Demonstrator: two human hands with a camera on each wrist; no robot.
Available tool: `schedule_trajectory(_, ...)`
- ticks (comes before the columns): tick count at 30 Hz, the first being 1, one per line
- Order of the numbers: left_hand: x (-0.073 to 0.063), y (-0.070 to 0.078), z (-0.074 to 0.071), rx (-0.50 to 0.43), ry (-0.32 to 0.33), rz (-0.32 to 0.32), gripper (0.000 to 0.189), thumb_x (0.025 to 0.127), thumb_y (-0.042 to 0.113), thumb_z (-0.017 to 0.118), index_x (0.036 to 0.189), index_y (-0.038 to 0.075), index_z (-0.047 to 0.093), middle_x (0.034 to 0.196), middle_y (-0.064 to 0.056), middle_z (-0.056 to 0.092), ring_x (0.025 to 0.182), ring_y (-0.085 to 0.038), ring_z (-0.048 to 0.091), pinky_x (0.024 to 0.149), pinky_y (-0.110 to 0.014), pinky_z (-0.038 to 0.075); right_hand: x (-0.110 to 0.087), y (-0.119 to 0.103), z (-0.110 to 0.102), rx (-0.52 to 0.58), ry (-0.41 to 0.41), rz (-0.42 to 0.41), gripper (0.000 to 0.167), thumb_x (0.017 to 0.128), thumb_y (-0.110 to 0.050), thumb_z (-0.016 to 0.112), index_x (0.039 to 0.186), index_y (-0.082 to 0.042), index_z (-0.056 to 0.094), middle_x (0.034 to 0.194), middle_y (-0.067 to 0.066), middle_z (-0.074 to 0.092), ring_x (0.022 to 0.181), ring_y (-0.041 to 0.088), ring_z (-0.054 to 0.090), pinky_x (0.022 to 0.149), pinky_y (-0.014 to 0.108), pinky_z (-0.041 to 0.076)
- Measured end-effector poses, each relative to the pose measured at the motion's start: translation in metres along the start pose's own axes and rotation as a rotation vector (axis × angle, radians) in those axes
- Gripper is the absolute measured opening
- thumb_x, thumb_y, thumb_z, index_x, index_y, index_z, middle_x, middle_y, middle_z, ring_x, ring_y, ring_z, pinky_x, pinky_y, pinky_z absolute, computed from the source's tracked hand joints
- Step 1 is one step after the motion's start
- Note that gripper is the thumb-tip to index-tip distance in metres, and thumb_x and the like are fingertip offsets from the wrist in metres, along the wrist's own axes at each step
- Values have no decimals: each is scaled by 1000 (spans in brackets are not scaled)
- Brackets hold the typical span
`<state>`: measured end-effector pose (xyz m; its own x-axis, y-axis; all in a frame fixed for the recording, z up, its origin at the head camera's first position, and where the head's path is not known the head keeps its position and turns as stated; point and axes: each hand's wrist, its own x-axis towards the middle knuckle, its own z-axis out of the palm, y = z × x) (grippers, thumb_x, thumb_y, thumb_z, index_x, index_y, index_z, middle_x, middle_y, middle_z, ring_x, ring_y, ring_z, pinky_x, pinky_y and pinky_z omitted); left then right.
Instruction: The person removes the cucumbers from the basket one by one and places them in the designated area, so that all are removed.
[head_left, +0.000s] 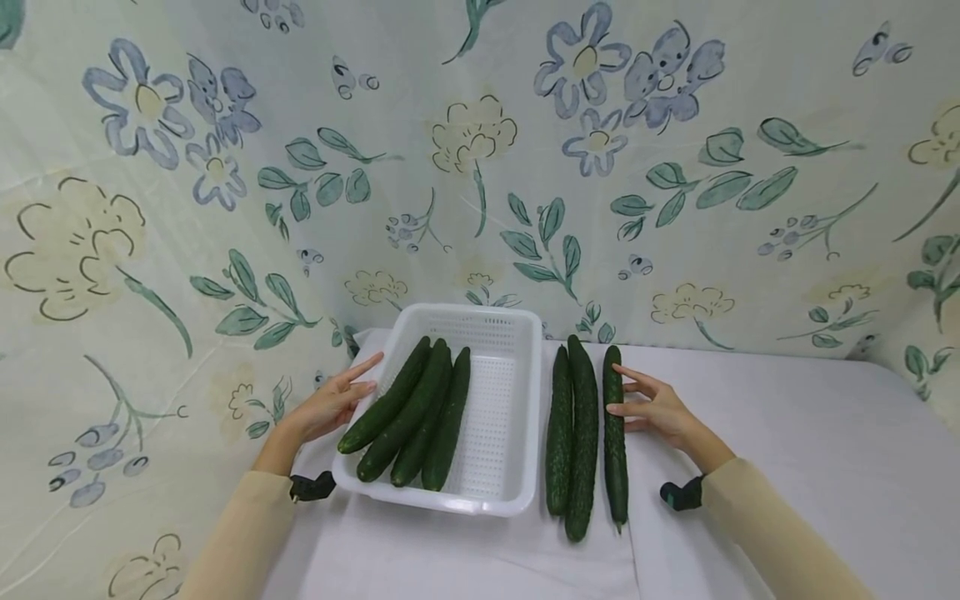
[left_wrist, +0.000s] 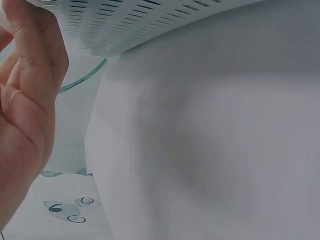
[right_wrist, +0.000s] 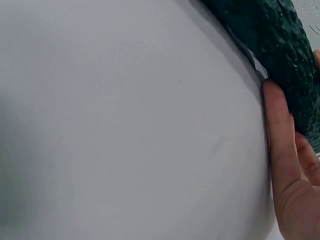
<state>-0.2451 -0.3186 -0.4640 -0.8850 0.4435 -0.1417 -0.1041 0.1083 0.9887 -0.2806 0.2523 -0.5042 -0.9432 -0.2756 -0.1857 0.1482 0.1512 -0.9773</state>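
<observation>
Your right hand has a narrow grip around the upper part of the rightmost cucumber, which lies lengthwise over the table, just beside the pair of cucumbers; whether it is raised at all, you cannot tell from here. Since you hold it well toward the far end, the long near end could dip or swing, and a sideways swing might knock the pair and set them rolling. Its bumpy skin should help, but a light fingertip hold could let it twist. Your left hand is at the left side of the white basket, fingers fairly straight rather than wrapped round the rim, so a hard push there could slide the basket toward the pair. Inside, four cucumbers lean to the left, some ends resting toward the near rim; a jolt could shift them.
</observation>
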Motion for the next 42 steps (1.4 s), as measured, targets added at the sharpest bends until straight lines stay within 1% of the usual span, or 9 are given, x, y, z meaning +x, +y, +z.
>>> schedule_trajectory(4,-1,-1,0,-1,-1,3,61,108,20,46,161,28,17,78,1,59,53,-7,44,52,-24,38,1,3,1,-14,20,2,91,84,-9,81,158,-12,29,145,31,29,94,19,64,75,44,58)
schedule_trajectory(9,-1,-2,0,3,2,6,61,108,20,46,161,28,17,78,0,57,54,-8,43,52,-25,36,2,3,2,-33,29,-16,90,83,-8,82,157,-10,31,141,32,32,91,18,62,73,43,58)
schedule_trajectory(15,-1,-2,0,-17,-4,8,61,109,18,45,161,28,17,90,1,63,58,-9,46,53,-21,41,2,0,2,-71,28,-36,88,83,-8,82,156,-7,33,139,34,34,89,19,64,73,44,58)
schedule_trajectory(21,-1,-2,-1,5,6,13,60,108,19,46,161,28,18,74,1,57,52,-8,42,50,-23,37,3,-1,5,-62,33,-26,86,82,-7,83,153,0,36,134,33,39,90,20,65,76,46,57)
schedule_trajectory(27,-1,-3,-2,27,13,27,59,109,18,44,161,27,19,70,2,55,51,-8,41,50,-23,36,1,-3,6,-57,47,-13,85,82,-8,83,152,0,36,134,32,40,90,18,65,77,45,57)
schedule_trajectory(31,0,-3,-2,47,17,23,59,109,18,44,161,29,20,65,4,52,49,-7,39,48,-22,35,-2,-5,8,-67,56,-36,82,83,-6,82,151,4,36,132,33,41,88,18,65,76,45,57)
schedule_trajectory(37,1,-3,-2,33,16,18,59,108,18,45,161,28,20,71,1,56,52,-8,43,50,-24,36,-4,-4,4,-79,100,-41,79,82,-8,83,148,5,41,127,33,45,87,19,66,77,44,57)
schedule_trajectory(41,1,-3,-2,12,14,12,60,108,18,46,161,29,19,81,0,61,56,-8,48,53,-22,41,-5,-5,-2,-158,125,-60,77,84,-14,83,147,4,43,125,33,50,87,25,70,77,39,58)
schedule_trajectory(42,1,-3,-2,9,13,10,60,108,18,45,161,29,19,82,0,62,57,-8,48,53,-22,42,-5,-6,-4,-161,126,-61,77,85,-15,82,147,5,43,125,33,50,87,27,71,77,38,58)
